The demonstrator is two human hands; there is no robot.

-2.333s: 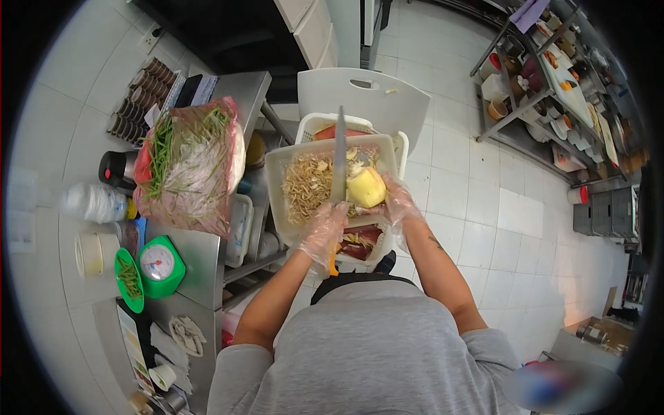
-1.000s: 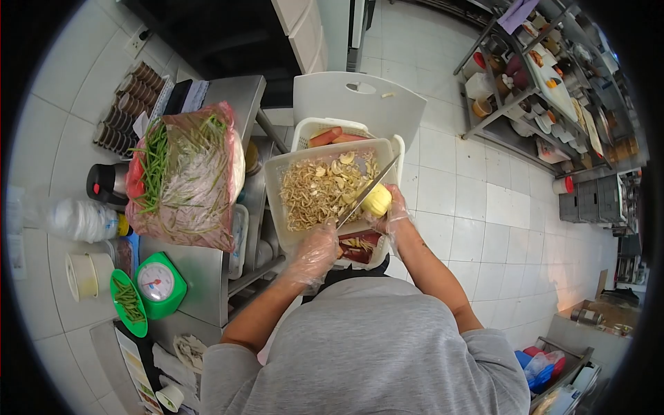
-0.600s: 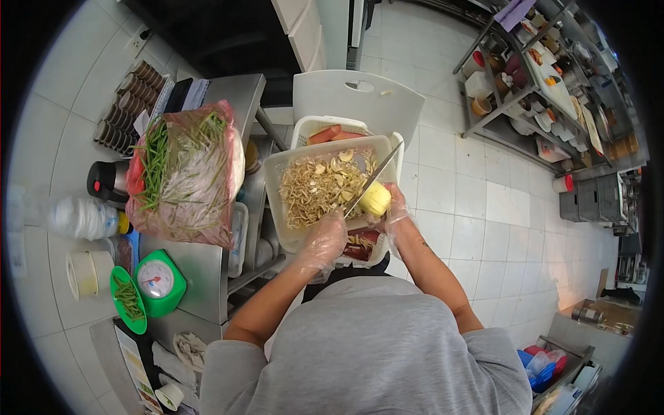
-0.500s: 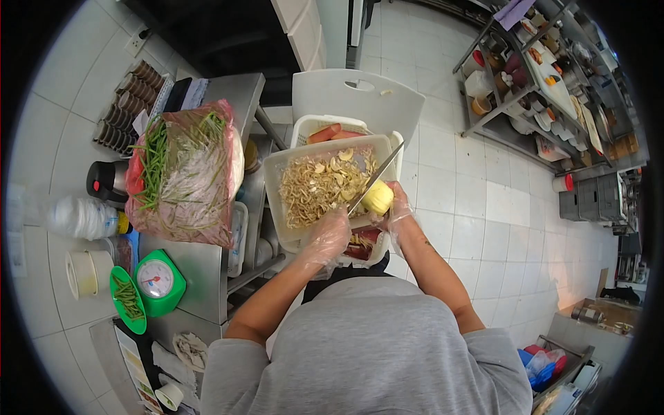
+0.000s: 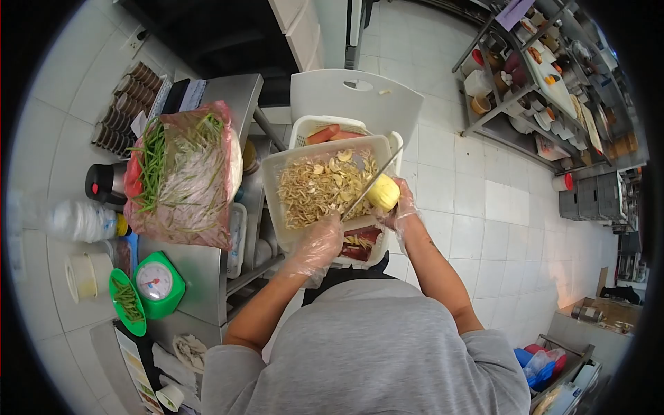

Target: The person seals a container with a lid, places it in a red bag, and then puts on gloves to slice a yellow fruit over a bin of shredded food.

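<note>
In the head view my left hand (image 5: 317, 243), in a clear plastic glove, is closed round the handle of a long knife (image 5: 373, 181). The blade points up and right, close against a peeled yellow fruit (image 5: 383, 194), perhaps a mango. My right hand (image 5: 403, 209), also gloved, grips this fruit from its right side. Both are over the right part of a translucent plastic tub (image 5: 275, 200), which holds a heap of pale shreds and slices (image 5: 317, 190). The knife handle is mostly hidden in my left hand.
Beneath the tub is a white basket (image 5: 299, 131) with orange-red pieces (image 5: 324, 133), on a white chair (image 5: 356, 104). A steel table (image 5: 200, 266) on the left bears a pink bag of green vegetables (image 5: 187, 180) and a green scale (image 5: 159, 283). Steel shelving (image 5: 477, 121) stands far right.
My left hand has drawn back slightly down and left with the knife. My right hand and the fruit have shifted slightly to the right, and the fruit is turned a little.
</note>
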